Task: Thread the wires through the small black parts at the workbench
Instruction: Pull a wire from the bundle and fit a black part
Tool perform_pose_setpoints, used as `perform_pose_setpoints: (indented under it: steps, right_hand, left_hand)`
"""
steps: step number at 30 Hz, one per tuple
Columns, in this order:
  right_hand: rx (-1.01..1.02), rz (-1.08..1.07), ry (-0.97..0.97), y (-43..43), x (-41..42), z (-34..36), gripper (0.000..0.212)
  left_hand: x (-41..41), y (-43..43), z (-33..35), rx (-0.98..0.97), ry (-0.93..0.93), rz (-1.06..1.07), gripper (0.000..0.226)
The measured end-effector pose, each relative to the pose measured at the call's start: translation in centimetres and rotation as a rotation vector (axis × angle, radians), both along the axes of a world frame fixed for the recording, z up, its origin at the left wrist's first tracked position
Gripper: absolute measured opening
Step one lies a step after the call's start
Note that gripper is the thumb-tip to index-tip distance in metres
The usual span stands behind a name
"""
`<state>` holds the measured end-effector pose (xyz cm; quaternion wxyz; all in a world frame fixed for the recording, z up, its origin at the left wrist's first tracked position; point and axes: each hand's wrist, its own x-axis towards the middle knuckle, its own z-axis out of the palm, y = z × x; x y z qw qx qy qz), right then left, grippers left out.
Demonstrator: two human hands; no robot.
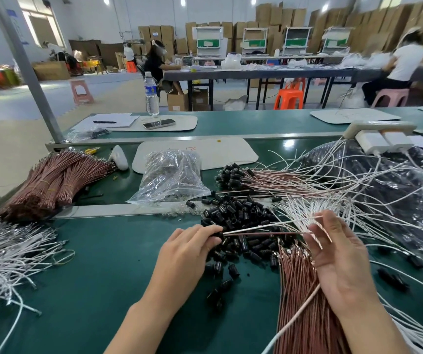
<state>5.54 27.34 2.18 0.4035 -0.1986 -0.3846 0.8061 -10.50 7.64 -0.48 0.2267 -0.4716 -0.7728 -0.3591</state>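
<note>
Top centre of my view, a water bottle (151, 94) stands upright on the far green bench. A phone (159, 123) lies flat on a pale mat (184, 123) just below it, and a pen (104, 122) rests on papers (121, 117) to its left. At right sits a power strip (381, 127) with chargers plugged in. Beyond it stands an orange stool (289, 98).

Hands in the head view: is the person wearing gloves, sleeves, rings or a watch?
No. The left hand and right hand are both ungloved and ringless on the sides shown. No sleeve, watch or band shows anywhere down to the frame's bottom edge.
</note>
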Motion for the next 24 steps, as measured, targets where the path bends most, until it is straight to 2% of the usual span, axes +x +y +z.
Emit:
perform_pose_setpoints:
  steps: [7, 11, 14, 16, 18, 20, 22, 24]
  right_hand:
    - [-0.163, -0.067, 0.129, 0.8, 0.7, 0.2, 0.006]
    - [-0.206, -0.089, 0.160, 0.9, 0.7, 0.2, 0.011]
    - [-0.255, 0.005, 0.210, 1.0, 0.8, 0.2, 0.011]
    - [-0.204, 0.145, 0.108, 0.4, 0.4, -0.1, 0.018]
    - [-0.069, 0.303, -0.057, -0.8, -0.4, -0.5, 0.026]
    - [0.115, 0.439, -0.185, -2.3, -1.3, -0.8, 0.038]
    - [0.230, 0.500, -0.215, -3.4, -2.0, -1.2, 0.052]
    - [0.319, 0.471, -0.218, -3.9, -2.3, -1.3, 0.058]
  left_hand:
    - [-2.4, -2.5, 0.1, 0.002, -0.079, 0.146, 0.027]
    - [-2.8, -2.8, -0.2, 0.024, -0.121, 0.158, 0.029]
    - [-2.2, -2.2, -0.4, 0.120, -0.304, 0.106, 0.031]
    - [-1.4, -1.6, -0.4, 0.220, -0.394, 0.057, 0.027]
    - [-0.5, -1.0, -0.2, 0.281, -0.406, 0.031, 0.021]
    - [0.7, -0.4, 0.2, 0.268, -0.367, -0.011, 0.019]
    - [1.9, 0.3, 0.6, 0.151, -0.172, -0.063, 0.020]
    - [2.9, 1.1, 0.2, 0.063, 0.005, -0.121, 0.024]
